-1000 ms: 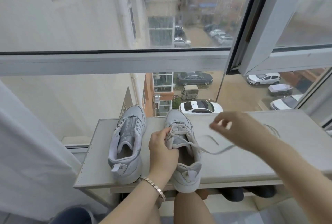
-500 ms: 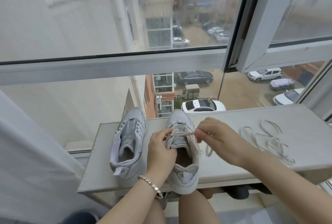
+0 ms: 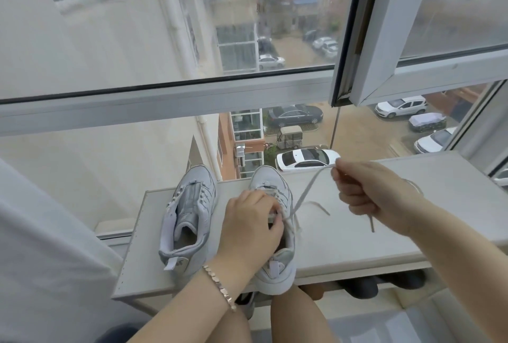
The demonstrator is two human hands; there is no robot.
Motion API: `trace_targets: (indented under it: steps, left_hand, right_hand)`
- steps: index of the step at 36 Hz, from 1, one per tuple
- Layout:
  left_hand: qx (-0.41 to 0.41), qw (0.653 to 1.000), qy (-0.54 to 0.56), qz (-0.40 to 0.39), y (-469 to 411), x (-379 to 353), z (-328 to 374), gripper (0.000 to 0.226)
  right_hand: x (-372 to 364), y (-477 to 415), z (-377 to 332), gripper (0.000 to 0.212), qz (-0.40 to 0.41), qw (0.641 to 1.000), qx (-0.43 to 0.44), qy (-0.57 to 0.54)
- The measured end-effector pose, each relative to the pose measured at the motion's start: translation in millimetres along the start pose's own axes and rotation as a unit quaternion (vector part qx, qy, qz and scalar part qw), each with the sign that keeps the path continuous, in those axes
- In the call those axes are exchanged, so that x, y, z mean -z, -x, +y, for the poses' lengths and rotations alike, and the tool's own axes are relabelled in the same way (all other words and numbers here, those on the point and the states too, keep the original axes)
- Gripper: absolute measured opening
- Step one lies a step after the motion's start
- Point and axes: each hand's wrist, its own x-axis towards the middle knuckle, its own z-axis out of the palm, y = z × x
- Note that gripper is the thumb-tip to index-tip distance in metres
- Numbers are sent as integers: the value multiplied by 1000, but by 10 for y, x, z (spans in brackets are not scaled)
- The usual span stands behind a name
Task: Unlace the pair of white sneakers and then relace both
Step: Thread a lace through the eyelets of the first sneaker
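Shoelace [image 3: 308,191] is stretching taut between the two hands. Fingers [image 3: 343,175] of the right hand [image 3: 379,194] are pinching it near its free end. The other fingers are curling into the palm, and the short tail is dangling below the hand. Fingers [image 3: 266,205] of the left hand [image 3: 247,230] are curling over the tongue and upper eyelets of the held sneaker [image 3: 268,180], gripping it where the lace is emerging. That sneaker is lying toe toward the window, its heel hanging over the near edge of the counter [image 3: 357,243]. The laceless sneaker [image 3: 189,213] is standing just beside it on the left hand's side, with neither hand touching it.

Half a second ago the right hand was working at the eyelets, right against the left hand. Now it is swinging up and away to the right, well apart from the shoe, drawing a long run of lace after it. A second ago it was out wide in much the same way, so the hands are cycling: reaching in, then pulling out.

With the left hand covering the eyelets, it is hard to tell whether the lace is coming out or being threaded in. I am judging this as unlacing, since the neighbouring sneaker is already stripped. Either way, most of the task is lying ahead.
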Motion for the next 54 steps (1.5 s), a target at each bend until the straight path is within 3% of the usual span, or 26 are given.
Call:
trace_targets:
  steps: [4, 7, 10, 13, 15, 18, 20, 23, 28, 32, 35, 38, 40, 42, 43, 45, 48, 50, 52, 54]
  left_hand:
    - [11, 999, -25, -46, -90, 11, 12, 28]
    - [4, 994, -16, -108, -130, 52, 0, 34]
    - [19, 992, -18, -122, -150, 55, -35, 30]
    - [27, 995, -24, -94, -199, 36, -55, 18]
    - [59, 995, 8, -83, -231, 25, -53, 9]
    - [137, 980, 120, -86, -288, 15, -37, 12]
    - [178, 961, 202, -68, -331, 20, -35, 17]
    - [206, 942, 263, -35, -369, 63, -54, 20]
    - [210, 942, 259, -28, -353, 76, -132, 20]
    - [212, 945, 249, 1, -323, 77, -133, 17]
    - [169, 967, 189, 28, -277, 45, -83, 23]
    - [120, 987, 106, 8, -236, 14, 19, 13]
    - [102, 994, 22, -36, -201, -20, 78, 26]
    - [103, 992, -15, -77, -166, -36, 148, 36]
    - [111, 990, -7, -86, -150, -36, 184, 36]
    - [133, 986, 45, -84, -138, -18, 256, 32]
    - [167, 962, 188, -104, -173, 38, 352, 23]
    - [179, 925, 297, -157, -195, 58, 405, 26]
    - [172, 905, 335, -198, -195, 73, 433, 28]
    - [168, 889, 370, -212, -186, 64, 427, 11]
  right_hand:
    - [-133, 41, 100, 34, -5, 997, 35, 66]
    - [-155, 55, 113, 36, 8, 998, 65, 24]
    - [-122, 35, 108, 34, 34, 995, 89, -11]
    - [-139, -11, 201, 25, 40, 985, 108, 131]
    - [-197, -56, 313, 19, 39, 957, 114, 266]
    - [-314, -133, 522, 28, 40, 903, 110, 414]
    - [-396, -171, 625, 32, 44, 883, 104, 455]
    - [-452, -217, 682, 31, 48, 877, 105, 467]
    - [-389, -248, 611, 40, 17, 907, 103, 407]
    - [-231, -308, 503, 35, 105, 923, 71, 363]
    - [-91, -325, 452, 20, 182, 903, 47, 386]
    - [-24, -318, 443, 13, 188, 902, 41, 387]
    - [-10, -297, 434, 19, 163, 931, 10, 326]
    - [-24, -251, 397, 20, 112, 985, -48, 120]
    - [-45, -222, 369, 22, 87, 994, -71, 0]
    - [-89, -163, 327, 29, 64, 983, -77, -154]
    - [-184, -101, 308, 35, 55, 959, -28, -278]
    - [-254, -94, 328, 36, 41, 944, -1, -328]
    - [-314, -105, 352, 35, 31, 937, 19, -347]
    - [-358, -119, 383, 35, 33, 941, 47, -334]
